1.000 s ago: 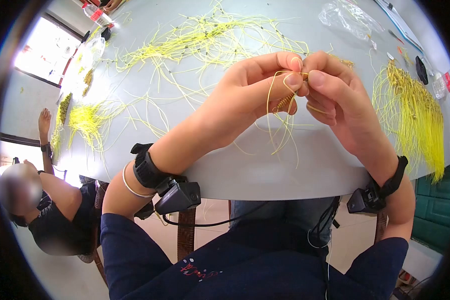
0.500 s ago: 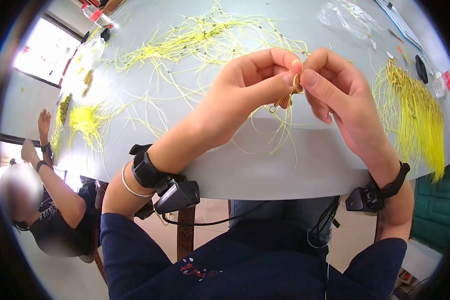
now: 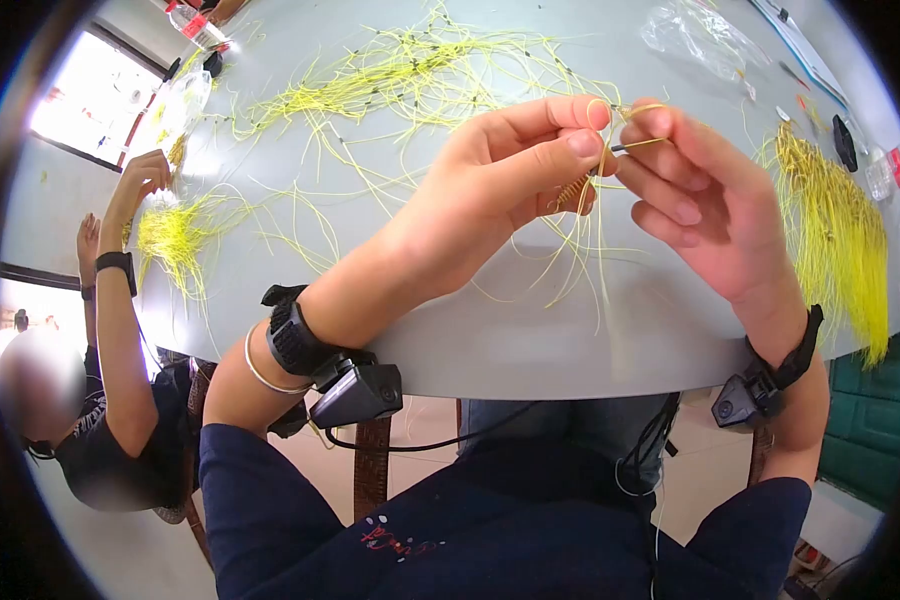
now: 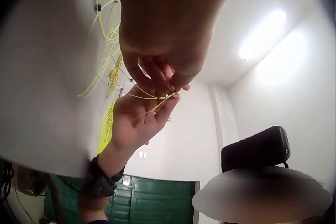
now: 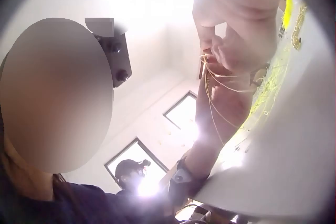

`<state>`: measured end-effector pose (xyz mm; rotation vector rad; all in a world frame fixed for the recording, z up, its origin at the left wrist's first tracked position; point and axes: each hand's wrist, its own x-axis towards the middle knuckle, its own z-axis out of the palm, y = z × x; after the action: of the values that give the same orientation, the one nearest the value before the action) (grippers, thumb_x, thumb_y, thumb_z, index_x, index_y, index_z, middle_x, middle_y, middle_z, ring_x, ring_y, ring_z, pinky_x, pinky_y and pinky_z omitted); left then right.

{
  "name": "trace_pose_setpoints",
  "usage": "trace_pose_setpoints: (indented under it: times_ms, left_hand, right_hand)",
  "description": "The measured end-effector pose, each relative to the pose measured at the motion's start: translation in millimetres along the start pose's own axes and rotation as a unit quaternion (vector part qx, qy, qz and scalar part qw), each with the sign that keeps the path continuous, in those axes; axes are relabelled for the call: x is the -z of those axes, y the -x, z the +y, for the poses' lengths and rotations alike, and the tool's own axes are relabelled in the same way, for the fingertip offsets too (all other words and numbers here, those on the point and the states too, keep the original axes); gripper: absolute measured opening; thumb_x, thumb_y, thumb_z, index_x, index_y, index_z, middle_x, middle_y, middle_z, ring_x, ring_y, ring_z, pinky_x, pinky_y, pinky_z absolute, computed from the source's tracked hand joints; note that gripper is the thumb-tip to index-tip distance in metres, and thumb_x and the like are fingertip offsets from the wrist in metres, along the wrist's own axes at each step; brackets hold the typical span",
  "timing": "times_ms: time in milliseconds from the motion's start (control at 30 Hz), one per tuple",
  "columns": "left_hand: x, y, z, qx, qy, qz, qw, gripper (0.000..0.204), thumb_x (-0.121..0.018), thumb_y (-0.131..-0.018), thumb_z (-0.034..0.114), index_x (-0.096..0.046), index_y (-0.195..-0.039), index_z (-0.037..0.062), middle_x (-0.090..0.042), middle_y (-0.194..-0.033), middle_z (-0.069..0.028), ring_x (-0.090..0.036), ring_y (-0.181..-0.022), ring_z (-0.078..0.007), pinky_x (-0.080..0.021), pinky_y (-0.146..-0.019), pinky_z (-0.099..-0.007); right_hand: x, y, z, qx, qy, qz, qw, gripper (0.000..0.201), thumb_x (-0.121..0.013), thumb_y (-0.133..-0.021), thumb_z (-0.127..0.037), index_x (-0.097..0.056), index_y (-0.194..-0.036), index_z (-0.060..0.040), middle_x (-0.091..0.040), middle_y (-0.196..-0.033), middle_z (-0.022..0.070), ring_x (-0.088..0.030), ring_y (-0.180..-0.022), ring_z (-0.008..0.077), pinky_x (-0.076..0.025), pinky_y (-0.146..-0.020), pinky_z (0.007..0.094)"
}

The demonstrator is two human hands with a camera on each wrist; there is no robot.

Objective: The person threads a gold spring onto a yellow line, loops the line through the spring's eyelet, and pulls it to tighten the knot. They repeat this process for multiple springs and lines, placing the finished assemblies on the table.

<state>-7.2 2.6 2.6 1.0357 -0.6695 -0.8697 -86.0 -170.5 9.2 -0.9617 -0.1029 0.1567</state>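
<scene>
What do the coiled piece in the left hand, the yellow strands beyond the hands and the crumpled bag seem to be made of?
The coiled piece is probably metal with brassy finish: golden, spiral turns. The yellow strands look like matte synthetic line, perhaps nylon, being thin, bright and smoothly curved. The crumpled bag seems thin, glossy plastic: transparent, with bright creases.

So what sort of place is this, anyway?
Probably a small workshop for handwork: yellow line lies heaped on a grey table, the left hand holds a small coil, and another person sits by the table.
</scene>
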Motion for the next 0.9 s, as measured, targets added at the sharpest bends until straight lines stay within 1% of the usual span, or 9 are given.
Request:
trace_pose_setpoints:
  times_ms: [67, 133, 200, 333, 467, 533, 633, 833, 900]
  left_hand:
    - [1.7, -0.2, -0.2, 0.0, 0.013, -0.003, 1.0, 0.012, -0.05, -0.089, 0.018, -0.051, -0.098, 0.0101, -0.046, -0.089, 0.0048, -0.045, -0.082, -0.0057, -0.04, -0.069, -0.0234]
    - [5.1, -0.5, -0.6, 0.013, 0.035, -0.034, 0.999, 0.014, -0.049, -0.089, 0.019, -0.049, -0.1, 0.0096, -0.045, -0.088, 0.0058, -0.045, -0.082, -0.0046, -0.039, -0.066, -0.0216]
    - [2.7, 0.3, 0.6, 0.018, 0.023, -0.022, 0.999, 0.014, -0.049, -0.089, 0.02, -0.049, -0.098, 0.0097, -0.045, -0.087, 0.0056, -0.044, -0.081, -0.0042, -0.038, -0.064, -0.0202]
    - [2.6, 1.2, 1.8, 0.038, 0.022, -0.001, 0.999, 0.017, -0.05, -0.089, 0.021, -0.052, -0.1, 0.0085, -0.047, -0.084, 0.0035, -0.046, -0.075, -0.0034, -0.038, -0.056, -0.0172]
    - [-3.5, 2.5, 4.1, 0.04, -0.035, 0.023, 0.998, 0.023, -0.051, -0.088, 0.021, -0.055, -0.106, 0.0065, -0.051, -0.084, 0.0008, -0.047, -0.071, -0.0035, -0.04, -0.053, -0.0162]
    - [-2.9, 2.3, 2.4, 0.051, -0.101, 0.023, 0.993, 0.028, -0.055, -0.087, 0.02, -0.056, -0.11, 0.0044, -0.055, -0.087, -0.0015, -0.049, -0.069, -0.0044, -0.042, -0.051, -0.0174]
    - [-7.3, 1.9, 2.0, 0.026, -0.095, 0.012, 0.995, 0.027, -0.06, -0.083, 0.017, -0.057, -0.106, 0.0023, -0.056, -0.086, -0.0019, -0.05, -0.069, -0.005, -0.042, -0.049, -0.0179]
    - [-5.7, 2.7, 3.4, 0.044, -0.106, -0.01, 0.993, 0.028, -0.063, -0.081, 0.015, -0.058, -0.104, 0.0011, -0.056, -0.086, -0.0032, -0.05, -0.063, -0.005, -0.043, -0.048, -0.0182]
    - [-5.4, 2.5, 3.3, 0.041, -0.105, -0.011, 0.994, 0.026, -0.063, -0.081, 0.015, -0.058, -0.102, 0.0011, -0.056, -0.085, -0.0032, -0.05, -0.062, -0.0048, -0.043, -0.048, -0.0182]
  right_hand:
    - [4.2, -1.3, -1.2, 0.015, -0.1, -0.112, 0.989, 0.012, -0.045, -0.092, -0.02, -0.045, -0.093, -0.0088, -0.032, -0.062, -0.0053, -0.039, -0.055, 0.0048, -0.03, -0.042, 0.0191]
    - [0.2, 1.1, -5.1, 0.046, -0.122, -0.113, 0.985, 0.01, -0.044, -0.092, -0.018, -0.044, -0.093, -0.0086, -0.033, -0.063, -0.0044, -0.041, -0.058, 0.0066, -0.032, -0.043, 0.0195]
    - [-0.5, 3.3, -14.6, 0.089, -0.162, -0.128, 0.974, 0.006, -0.044, -0.091, -0.013, -0.042, -0.092, -0.0071, -0.037, -0.066, -0.0009, -0.045, -0.065, 0.0109, -0.038, -0.047, 0.0207]
    - [8.3, 6.5, -28.2, 0.129, -0.205, -0.118, 0.963, 0.004, -0.046, -0.089, -0.009, -0.042, -0.089, -0.0059, -0.039, -0.073, 0.002, -0.047, -0.07, 0.0111, -0.04, -0.049, 0.0222]
    - [8.0, 7.6, -29.1, 0.128, -0.172, -0.129, 0.968, 0.003, -0.045, -0.089, -0.008, -0.043, -0.088, -0.0068, -0.039, -0.074, 0.0018, -0.046, -0.073, 0.0106, -0.041, -0.056, 0.0225]
    - [5.4, 6.7, -25.4, 0.148, -0.131, -0.125, 0.972, 0.004, -0.045, -0.089, -0.01, -0.042, -0.089, -0.0073, -0.039, -0.075, 0.0016, -0.046, -0.079, 0.01, -0.041, -0.068, 0.0234]
    - [5.2, 4.2, -23.4, 0.167, -0.083, -0.09, 0.978, 0.005, -0.045, -0.089, -0.012, -0.042, -0.09, -0.0072, -0.039, -0.077, 0.0017, -0.044, -0.085, 0.0102, -0.038, -0.079, 0.0245]
    - [-0.9, 4.6, -17.3, 0.171, -0.052, -0.017, 0.984, 0.008, -0.045, -0.089, -0.013, -0.041, -0.092, -0.0069, -0.04, -0.081, 0.0028, -0.043, -0.09, 0.0112, -0.035, -0.086, 0.0248]
    - [1.3, 4.0, -17.0, 0.174, -0.049, -0.034, 0.983, 0.007, -0.044, -0.09, -0.014, -0.041, -0.092, -0.0072, -0.04, -0.08, 0.0021, -0.044, -0.088, 0.0108, -0.036, -0.084, 0.0247]
